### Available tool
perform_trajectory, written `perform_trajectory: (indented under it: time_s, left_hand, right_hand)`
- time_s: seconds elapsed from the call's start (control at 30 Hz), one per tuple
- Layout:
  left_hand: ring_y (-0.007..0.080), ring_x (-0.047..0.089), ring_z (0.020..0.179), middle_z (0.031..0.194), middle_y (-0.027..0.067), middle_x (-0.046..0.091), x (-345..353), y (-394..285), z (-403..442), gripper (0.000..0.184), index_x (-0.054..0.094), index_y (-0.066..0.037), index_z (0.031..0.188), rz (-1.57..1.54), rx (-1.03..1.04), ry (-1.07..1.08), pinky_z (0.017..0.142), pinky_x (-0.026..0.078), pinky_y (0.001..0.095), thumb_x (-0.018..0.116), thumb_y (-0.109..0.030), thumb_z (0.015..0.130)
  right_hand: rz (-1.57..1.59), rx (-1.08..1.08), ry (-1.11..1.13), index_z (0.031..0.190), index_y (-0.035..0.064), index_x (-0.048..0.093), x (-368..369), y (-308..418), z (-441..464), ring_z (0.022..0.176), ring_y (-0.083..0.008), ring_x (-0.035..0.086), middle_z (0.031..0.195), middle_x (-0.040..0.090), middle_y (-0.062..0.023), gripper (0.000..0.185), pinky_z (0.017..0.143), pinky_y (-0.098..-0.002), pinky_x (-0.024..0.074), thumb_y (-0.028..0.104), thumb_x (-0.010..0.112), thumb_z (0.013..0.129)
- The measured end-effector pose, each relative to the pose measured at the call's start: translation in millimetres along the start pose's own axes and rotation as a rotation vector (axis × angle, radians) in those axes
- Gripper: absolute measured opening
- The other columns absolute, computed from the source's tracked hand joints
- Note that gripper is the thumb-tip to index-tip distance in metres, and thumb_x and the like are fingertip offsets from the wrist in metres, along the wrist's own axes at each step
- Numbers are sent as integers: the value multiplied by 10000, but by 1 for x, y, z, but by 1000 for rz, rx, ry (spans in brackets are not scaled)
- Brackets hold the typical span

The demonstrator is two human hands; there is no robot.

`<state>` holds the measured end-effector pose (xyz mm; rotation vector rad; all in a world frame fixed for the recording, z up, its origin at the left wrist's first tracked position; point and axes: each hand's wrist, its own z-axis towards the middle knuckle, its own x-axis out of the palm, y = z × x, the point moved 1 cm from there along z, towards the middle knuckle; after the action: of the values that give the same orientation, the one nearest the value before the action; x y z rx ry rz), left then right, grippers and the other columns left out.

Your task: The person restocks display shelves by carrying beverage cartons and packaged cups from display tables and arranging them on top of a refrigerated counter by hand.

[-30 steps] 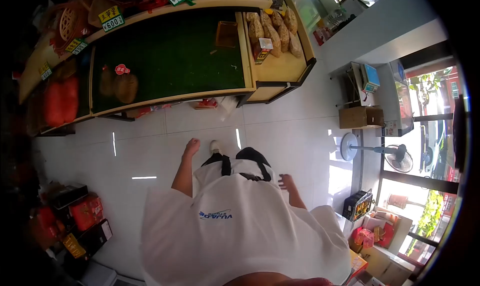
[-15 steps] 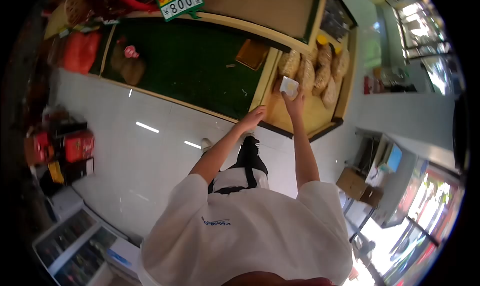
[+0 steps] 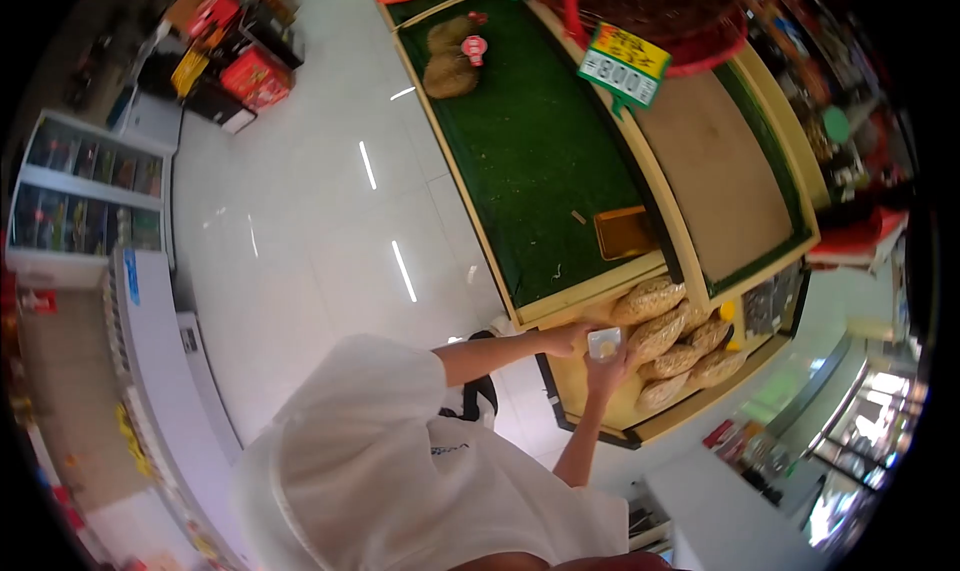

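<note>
My right hand (image 3: 606, 371) is closed around a small whitish, square container (image 3: 604, 344) with something pale yellow in its middle; what it holds is too small to name. Just left of it is my left hand (image 3: 566, 339), its fingers stretched toward the container's edge; whether they touch it I cannot make out. Both hands are over the wooden corner section of a display stand (image 3: 577, 386). Beside the right hand lie several clear bags of pale, grain-like food (image 3: 660, 333), some with yellow caps.
The green-lined shelf (image 3: 530, 171) holds a brown tray (image 3: 625, 233) and brown net-like bundles (image 3: 450, 71) with a pink tag. Above hangs a price sign (image 3: 625, 66) by a red-rimmed basket. Boxes (image 3: 255, 76) and a glass-front cabinet (image 3: 85, 196) stand across the tiled floor.
My view has turned, so the stand appears rotated. My left hand has come from the stand's edge to beside the container, which stays in my right hand.
</note>
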<state>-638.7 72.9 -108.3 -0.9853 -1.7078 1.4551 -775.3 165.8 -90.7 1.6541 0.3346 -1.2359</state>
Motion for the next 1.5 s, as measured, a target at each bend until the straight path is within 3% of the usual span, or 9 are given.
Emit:
perform_trajectory:
  time_s: [0.27,0.53,0.67,0.87,0.97,1.17,1.33,1.4,1.5]
  left_hand:
    - [323,429,1243,1335,166,441,-37,-48,-178,948,282,-28,1410,20,147,-276,1035,342,388,806,-203,639]
    - [337,485,1095,1167,185,498,-11,-89,-422,940,373,-14,1323,363,226,-1286,935,383,400,847,-377,597]
    - [237,458,1182,1271,148,469,41,-77,-538,908,300,-11,1365,-45,313,-1648,987,386,344,826,-279,676]
    - [200,547,1085,1204,135,530,115,-5,-655,820,230,-22,1389,-427,421,-2112,916,463,344,732,-305,805]
    - [184,562,1059,1183,134,536,164,-5,-700,747,242,-26,1372,-495,511,-2472,897,475,338,691,-311,847]
    - [156,548,1007,1162,77,532,214,22,-755,548,336,-63,1314,-777,549,-2888,842,475,280,582,-348,915]
    - [140,532,1020,1134,77,545,213,20,-813,534,361,-55,1300,-956,608,-2862,866,456,273,582,-353,917]
    - [140,548,1002,1114,76,559,203,27,-852,547,360,-40,1296,-671,254,-2906,854,466,277,582,-365,917]
    - [136,535,1013,1109,77,560,170,19,-923,540,375,-34,1281,-769,306,-2834,869,454,282,581,-377,918]
  right_hand:
    - [163,-455,440,1167,151,574,-110,200,-55,904,-310,570,980,508,-84,711,748,-413,500,95,752,481]
    - [677,-1052,1271,1279,14,463,-42,378,-148,1045,-197,554,1133,508,-72,801,868,-329,493,-10,761,536]
    - [959,-947,1593,1434,67,259,15,443,-272,1186,-242,458,1359,368,-157,842,904,-357,469,148,724,736]
    - [428,-401,2272,1457,115,205,104,412,-454,1083,-220,530,1250,465,-119,788,884,-354,481,264,668,837]
    - [198,-844,2292,1416,81,274,106,395,-534,1004,-177,567,1170,508,-117,719,851,-298,481,94,679,822]
    - [-162,-968,2497,1318,71,371,140,419,-636,921,-138,552,1132,496,-83,675,791,-270,483,116,752,762]
    - [-272,-1249,2498,1290,81,371,160,459,-690,895,-131,516,1132,475,-51,753,745,-254,471,165,826,696]
    - [-241,-1191,2529,1291,76,370,187,472,-719,915,-141,519,1146,483,-58,767,749,-258,471,176,833,689]
    - [-142,-1003,2540,1263,60,412,210,509,-753,906,-132,518,1119,503,-47,726,764,-267,459,177,834,684]
